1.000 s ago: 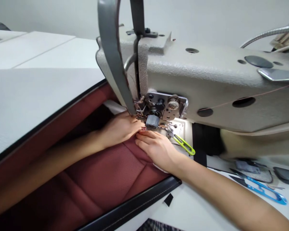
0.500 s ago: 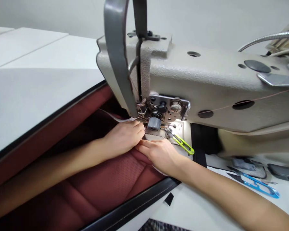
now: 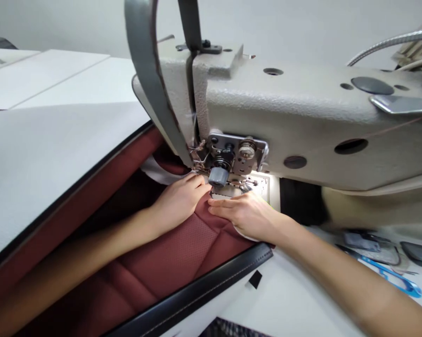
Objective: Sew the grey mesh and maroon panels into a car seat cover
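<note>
A dark red, partly perforated padded cover point(image 3: 175, 248) with black stitched trim point(image 3: 211, 285) lies under the head of a sewing machine point(image 3: 239, 103). My left hand point(image 3: 179, 199) is closed on the cover's edge just left of the grey knob point(image 3: 218, 177), beside the presser foot area. To its right, my right hand point(image 3: 248, 213) grips the cover near the lit needle plate point(image 3: 263, 182), fingers stretched leftward and held together. The needle itself and both thumbs' hold are hard to see. A white backing strip point(image 3: 158, 171) shows behind my left hand.
Blue thread snips point(image 3: 403, 283) lie on the white table at right, near a dark grey object point(image 3: 419, 252). A black scrap point(image 3: 255, 279) sits by the trim. The grey curved lever point(image 3: 144, 61) rises in front of the machine head. White tabletop point(image 3: 70, 70) extends behind left.
My right hand has shifted right and slightly up, now covering most of the green snips. The fingers of both hands are further apart, with more red cover showing between them. The view has shifted slightly.
</note>
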{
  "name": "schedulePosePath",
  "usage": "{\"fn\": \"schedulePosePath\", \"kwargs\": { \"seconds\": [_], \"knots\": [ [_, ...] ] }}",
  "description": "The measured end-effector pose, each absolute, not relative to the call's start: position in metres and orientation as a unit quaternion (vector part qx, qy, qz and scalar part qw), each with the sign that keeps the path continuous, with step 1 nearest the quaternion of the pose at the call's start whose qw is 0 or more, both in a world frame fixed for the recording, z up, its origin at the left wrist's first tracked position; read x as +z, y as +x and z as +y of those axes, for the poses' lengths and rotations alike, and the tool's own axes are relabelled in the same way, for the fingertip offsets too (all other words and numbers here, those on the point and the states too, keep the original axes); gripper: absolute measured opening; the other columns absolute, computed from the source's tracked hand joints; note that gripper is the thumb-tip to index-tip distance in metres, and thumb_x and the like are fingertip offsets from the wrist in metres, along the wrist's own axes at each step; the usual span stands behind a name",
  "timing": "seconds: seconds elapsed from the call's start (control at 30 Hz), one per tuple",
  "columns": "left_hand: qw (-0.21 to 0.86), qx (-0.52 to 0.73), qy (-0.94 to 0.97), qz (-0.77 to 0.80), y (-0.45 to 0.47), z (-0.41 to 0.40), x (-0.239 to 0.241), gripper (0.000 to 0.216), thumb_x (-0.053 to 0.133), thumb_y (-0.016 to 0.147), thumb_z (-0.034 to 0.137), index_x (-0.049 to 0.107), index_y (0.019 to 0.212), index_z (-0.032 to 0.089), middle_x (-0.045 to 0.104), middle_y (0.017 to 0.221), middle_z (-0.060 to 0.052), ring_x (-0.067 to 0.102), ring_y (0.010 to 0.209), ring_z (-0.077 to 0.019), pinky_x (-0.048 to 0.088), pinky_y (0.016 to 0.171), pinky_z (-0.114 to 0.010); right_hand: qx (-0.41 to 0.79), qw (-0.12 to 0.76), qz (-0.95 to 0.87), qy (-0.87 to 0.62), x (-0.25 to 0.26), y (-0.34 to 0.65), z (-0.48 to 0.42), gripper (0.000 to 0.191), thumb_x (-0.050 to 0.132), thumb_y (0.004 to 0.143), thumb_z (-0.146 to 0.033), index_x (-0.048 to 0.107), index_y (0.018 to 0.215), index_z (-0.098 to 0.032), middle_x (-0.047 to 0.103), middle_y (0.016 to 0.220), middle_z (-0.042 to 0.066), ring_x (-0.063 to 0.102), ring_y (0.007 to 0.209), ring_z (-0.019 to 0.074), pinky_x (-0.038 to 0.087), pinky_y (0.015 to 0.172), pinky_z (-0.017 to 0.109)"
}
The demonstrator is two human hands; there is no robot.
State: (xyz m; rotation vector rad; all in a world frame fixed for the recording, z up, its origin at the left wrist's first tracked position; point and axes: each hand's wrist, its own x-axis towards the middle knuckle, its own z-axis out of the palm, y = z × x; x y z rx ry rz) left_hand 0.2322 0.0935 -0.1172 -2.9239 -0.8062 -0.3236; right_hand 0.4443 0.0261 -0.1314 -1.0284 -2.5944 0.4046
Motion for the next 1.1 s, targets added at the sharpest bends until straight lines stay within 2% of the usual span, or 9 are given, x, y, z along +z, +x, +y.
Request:
{"fn": "schedulePosePath", "kwargs": {
  "seconds": [0.17,0.37,0.5,0.6,0.73,0.83,0.97,1.1],
  "knots": [
    [0.073,-0.122,-0.956,-0.256,0.235,0.095,-0.119,0.025,0.05,0.088,0.004,0.071,0.095,0.014,0.07,0.09,-0.005,0.063,0.08,-0.0182,0.05,0.071,-0.027,0.164,0.183,-0.905,-0.348,-0.134,0.452,0.033,0.046,0.046,0.087,0.001,0.067,0.123,-0.02,0.061,0.135,0.005,0.065,0.116,0.017,0.052,0.1,0.029],
    [0.083,-0.151,-0.955,-0.242,0.219,0.117,-0.106,0.026,0.049,0.092,0.011,0.072,0.099,0.019,0.071,0.095,-0.004,0.063,0.094,-0.0187,0.048,0.083,-0.028,0.174,0.182,-0.905,-0.343,-0.137,0.452,0.032,0.049,0.045,0.085,0.001,0.066,0.125,-0.018,0.058,0.139,0.004,0.063,0.119,0.0183,0.051,0.104,0.031],
    [0.007,-0.108,-0.972,-0.209,0.214,0.133,-0.097,0.03,0.046,0.097,0.016,0.073,0.105,0.026,0.07,0.109,0.0,0.06,0.104,-0.0173,0.046,0.084,-0.026,0.186,0.188,-0.901,-0.343,-0.138,0.452,0.032,0.049,0.046,0.085,0.001,0.065,0.126,-0.018,0.058,0.139,0.004,0.063,0.119,0.0177,0.051,0.104,0.032],
    [-0.033,-0.056,-0.979,-0.196,0.219,0.125,-0.096,0.027,0.047,0.095,0.014,0.072,0.101,0.022,0.07,0.101,-0.001,0.059,0.093,-0.0158,0.045,0.08,-0.025,0.186,0.19,-0.899,-0.349,-0.139,0.453,0.034,0.048,0.046,0.086,0.0,0.065,0.126,-0.017,0.058,0.138,0.005,0.063,0.119,0.0178,0.051,0.104,0.032],
    [0.016,-0.034,-0.974,-0.221,0.225,0.102,-0.099,0.031,0.047,0.084,0.0,0.069,0.1,0.016,0.064,0.087,-0.005,0.054,0.08,-0.0182,0.042,0.067,-0.029,0.2,0.199,-0.898,-0.337,-0.14,0.456,0.037,0.046,0.043,0.089,0.0,0.065,0.127,-0.016,0.059,0.137,0.006,0.06,0.123,0.0161,0.047,0.108,0.03],
    [0.038,-0.031,-0.974,-0.221,0.225,0.096,-0.102,0.032,0.046,0.082,-0.001,0.068,0.097,0.016,0.064,0.088,-0.006,0.054,0.082,-0.02,0.042,0.068,-0.032,0.207,0.205,-0.895,-0.337,-0.14,0.458,0.039,0.047,0.043,0.09,0.001,0.064,0.127,-0.016,0.059,0.137,0.006,0.058,0.125,0.0142,0.045,0.11,0.029],
    [0.064,-0.032,-0.971,-0.227,0.226,0.098,-0.102,0.029,0.046,0.083,0.001,0.067,0.094,0.017,0.065,0.096,-0.008,0.056,0.09,-0.0214,0.045,0.073,-0.033,0.204,0.217,-0.887,-0.354,-0.138,0.458,0.041,0.043,0.045,0.091,0.0,0.067,0.124,-0.017,0.06,0.135,0.006,0.061,0.121,0.0146,0.049,0.106,0.028],
    [0.062,-0.02,-0.968,-0.242,0.231,0.099,-0.098,0.024,0.05,0.082,0.003,0.068,0.092,0.017,0.063,0.083,-0.008,0.058,0.088,-0.0228,0.044,0.064,-0.032,0.196,0.217,-0.878,-0.378,-0.135,0.459,0.042,0.045,0.046,0.089,0.002,0.068,0.122,-0.019,0.062,0.133,0.003,0.063,0.119,0.015,0.051,0.103,0.028]
  ]
}}
